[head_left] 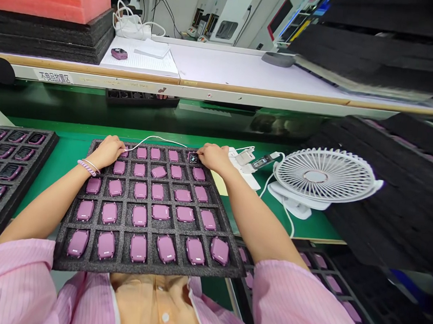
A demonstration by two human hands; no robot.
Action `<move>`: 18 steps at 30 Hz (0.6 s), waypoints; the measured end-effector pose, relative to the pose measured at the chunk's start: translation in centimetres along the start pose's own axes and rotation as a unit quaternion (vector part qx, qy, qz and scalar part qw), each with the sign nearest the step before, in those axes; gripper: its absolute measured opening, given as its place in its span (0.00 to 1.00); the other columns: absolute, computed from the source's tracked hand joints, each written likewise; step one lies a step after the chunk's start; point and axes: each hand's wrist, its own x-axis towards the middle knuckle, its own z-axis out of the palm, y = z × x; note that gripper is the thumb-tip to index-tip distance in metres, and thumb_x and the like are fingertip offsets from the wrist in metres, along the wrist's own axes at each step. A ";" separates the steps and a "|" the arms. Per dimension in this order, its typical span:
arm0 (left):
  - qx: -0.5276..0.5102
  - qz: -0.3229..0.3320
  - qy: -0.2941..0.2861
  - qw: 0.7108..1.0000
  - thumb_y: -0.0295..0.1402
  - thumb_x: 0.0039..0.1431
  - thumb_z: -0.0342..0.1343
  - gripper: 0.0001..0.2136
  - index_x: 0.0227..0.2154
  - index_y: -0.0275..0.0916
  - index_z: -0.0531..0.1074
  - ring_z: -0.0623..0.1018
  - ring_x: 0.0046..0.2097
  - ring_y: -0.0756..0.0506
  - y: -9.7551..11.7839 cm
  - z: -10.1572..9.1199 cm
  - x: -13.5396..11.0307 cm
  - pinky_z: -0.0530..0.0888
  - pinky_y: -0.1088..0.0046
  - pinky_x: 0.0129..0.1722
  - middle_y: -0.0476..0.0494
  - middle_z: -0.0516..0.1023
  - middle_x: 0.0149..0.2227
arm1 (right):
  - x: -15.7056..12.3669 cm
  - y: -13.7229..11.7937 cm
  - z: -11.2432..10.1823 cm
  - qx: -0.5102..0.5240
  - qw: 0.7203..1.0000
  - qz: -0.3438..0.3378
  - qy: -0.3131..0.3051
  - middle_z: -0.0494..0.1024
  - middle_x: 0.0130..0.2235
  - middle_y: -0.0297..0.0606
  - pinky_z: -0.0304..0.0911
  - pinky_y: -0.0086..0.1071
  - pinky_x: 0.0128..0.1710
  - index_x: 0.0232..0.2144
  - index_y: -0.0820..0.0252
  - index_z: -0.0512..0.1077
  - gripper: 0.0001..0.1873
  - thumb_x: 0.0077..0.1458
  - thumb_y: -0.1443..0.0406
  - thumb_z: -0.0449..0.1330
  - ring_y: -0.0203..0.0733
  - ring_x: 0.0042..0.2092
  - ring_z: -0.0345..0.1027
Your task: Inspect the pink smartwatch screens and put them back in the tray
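Resting at the far row of a black foam tray (147,268), both hands work among the purple watch bodies (139,215) seated one to a pocket. The left hand (109,151) lies curled over the far-left pocket, and its fingers (121,151) are bent down onto a unit there; whether they actually pinch it cannot be told. The right hand (212,157) has its fingers (201,154) closed lightly around a dark-faced watch (193,157) sitting in the far-right pocket, screen up, unlike the others, which lie back up.

A white cable (155,138) arcs just beyond the fingers of both hands, across the tray's far edge. It could probably snag on a wrist or a lifted unit and drag a neighbouring piece out of its pocket. Several pieces already sit crooked in their pockets, such as the tilted one (158,171) just nearer than the fingers, and a brushing forearm might tip those loose.

To the right of the right fingers, close by, lie a white power strip (245,176) and a small desk fan (320,175) on the green bench (71,146). Well left of the left fingers sits another tray (36,161) of screen-up units. Stacked foam (393,202) crowds the right side.
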 end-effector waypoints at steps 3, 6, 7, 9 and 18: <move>0.011 0.032 -0.013 0.999 0.32 0.68 0.51 0.14 0.43 0.37 0.83 0.79 0.49 0.35 0.1 0.1 -0.2 0.73 0.57 0.57 0.34 0.83 0.44 | -0.2 0.0 -0.2 0.008 1.000 0.014 0.024 0.80 0.46 0.49 0.55 0.48 0.51 0.36 0.59 0.85 0.19 0.62 0.73 0.54 0.57 0.50 0.71; 0.034 0.048 -0.017 0.998 0.32 0.68 0.52 0.13 0.41 0.37 0.84 0.78 0.49 0.35 -0.1 0.0 -0.3 0.74 0.57 0.55 0.34 0.82 0.42 | -0.4 -0.2 -0.7 0.014 0.997 0.038 0.072 0.79 0.51 0.53 0.53 0.50 0.51 0.42 0.61 0.85 0.20 0.65 0.72 0.52 0.61 0.52 0.69; 0.044 0.050 -0.016 0.998 0.32 0.69 0.52 0.14 0.40 0.37 0.84 0.78 0.49 0.35 -0.1 0.0 -0.4 0.74 0.57 0.54 0.33 0.82 0.42 | -0.5 -0.4 -0.8 0.020 0.995 0.035 0.089 0.78 0.52 0.55 0.52 0.50 0.50 0.45 0.62 0.84 0.20 0.67 0.71 0.52 0.63 0.53 0.68; 0.062 0.053 -0.017 0.997 0.32 0.69 0.52 0.14 0.39 0.38 0.84 0.77 0.49 0.34 -0.2 -0.2 -0.5 0.74 0.56 0.53 0.33 0.82 0.44 | -0.8 -1.1 -0.8 0.041 0.994 -0.009 0.103 0.78 0.53 0.55 0.51 0.47 0.49 0.48 0.62 0.83 0.19 0.70 0.69 0.51 0.62 0.54 0.68; 0.107 0.041 -0.051 0.992 0.30 0.63 0.60 0.17 0.53 0.33 0.79 0.76 0.58 0.28 2.0 -2.3 0.4 0.70 0.51 0.60 0.28 0.83 0.49 | -1.7 -4.8 -0.4 0.042 0.988 -0.149 0.022 0.83 0.48 0.48 0.48 0.43 0.50 0.40 0.61 0.83 0.15 0.69 0.70 0.55 0.56 0.53 0.72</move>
